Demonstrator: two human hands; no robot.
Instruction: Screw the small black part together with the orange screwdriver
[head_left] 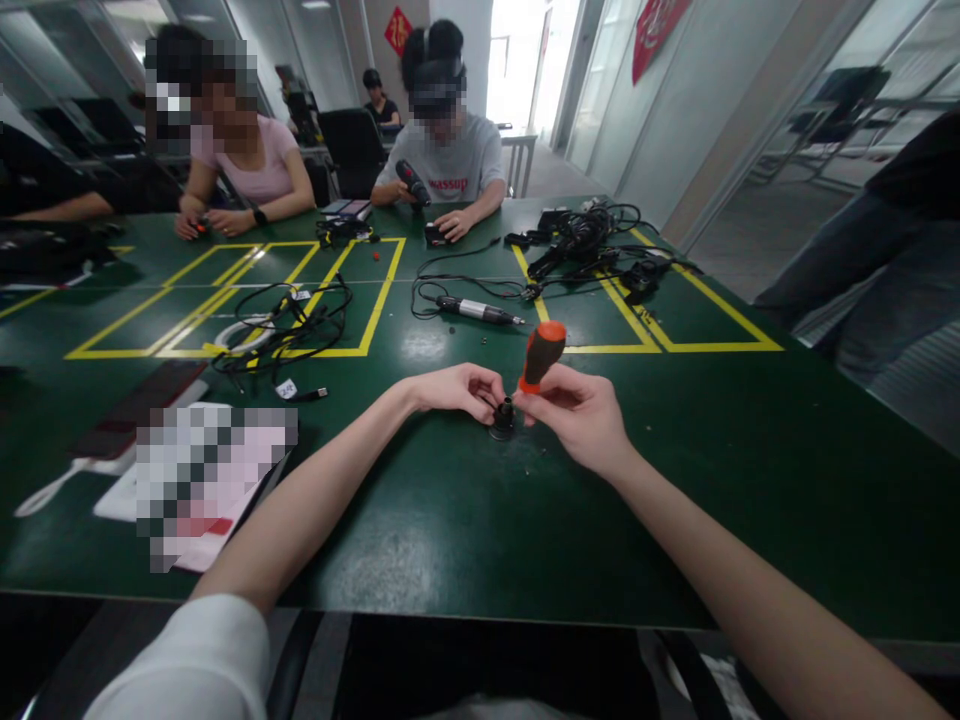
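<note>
1. Spreading under everything, the green table (712, 480) is carrying work that looks, as I judge it, partway along: the left hand (463, 392) and the right hand (581, 412) are meeting at one small black part (503, 417), and nothing there is looking finished.
2. Beyond the hands, toward the right, the tangled cables (581, 240) are lying in a heap, apart from the work.
3. The right hand is gripping a screwdriver (544, 355), its thumb and fingers closing around the bottom end of the handle.
4. The left hand is grasping the black part, thumb and fingertips bending in against its left side; how firmly, I cannot tell.
5. Past both hands, a slim power tool (480, 311) is lying untouched.
6. The screwdriver, orange and dark, is leaning slightly from upright; its tip is hiding, so I cannot tell whether it is touching the part.
7. The black part is standing on the table between the hands, looking narrower on top and wider at its round base. Bringing tool and part together seems done; how much turning is left is not showing.
8. Tiny bits (527, 472) are lying just nearer the person, too small to identify.
</note>
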